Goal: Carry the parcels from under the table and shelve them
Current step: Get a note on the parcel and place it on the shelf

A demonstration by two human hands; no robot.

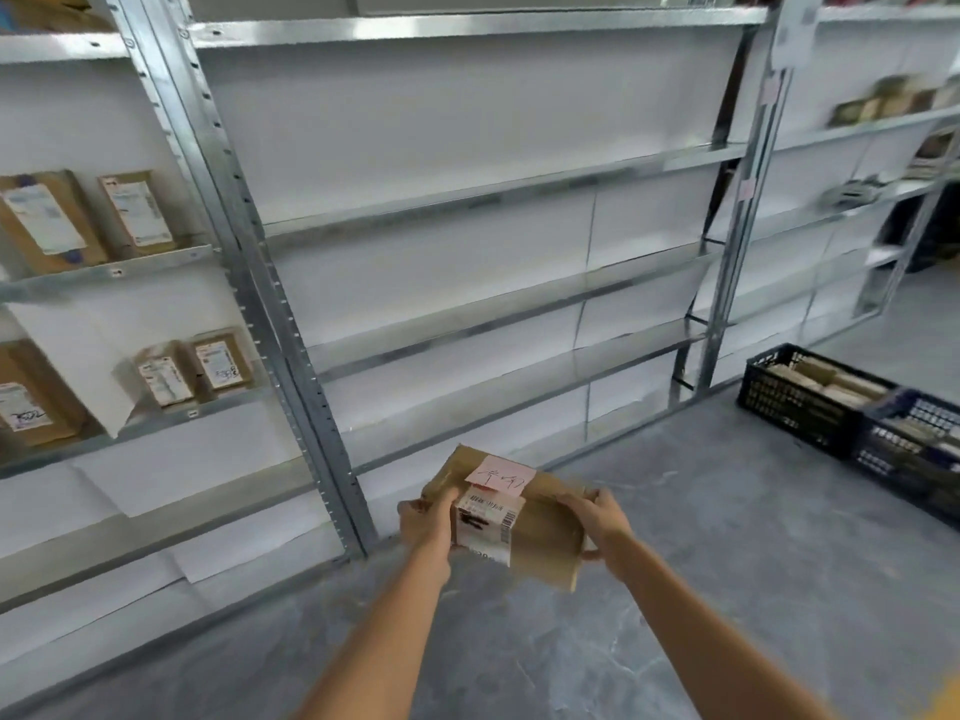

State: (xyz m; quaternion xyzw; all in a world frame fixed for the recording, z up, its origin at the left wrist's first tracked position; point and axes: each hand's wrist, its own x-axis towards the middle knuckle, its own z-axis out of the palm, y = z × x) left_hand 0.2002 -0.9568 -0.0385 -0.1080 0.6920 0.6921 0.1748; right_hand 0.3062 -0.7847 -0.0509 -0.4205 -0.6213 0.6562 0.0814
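- One brown cardboard parcel (530,522) is held in mid-air between both hands, in front of the metal shelving (467,200).
- Left hand (423,524) fingers curl around its left end; right hand (602,522) fingers clasp its right end.
- Between the fingers: one white barcode label (485,519), text unreadable, and one pink note (501,476) with illegible handwriting.
- Left of the fingers, five shelved labelled parcels (135,213); to their right, two crates (810,397).

2 dark crates (795,397) on grey floor (727,537)
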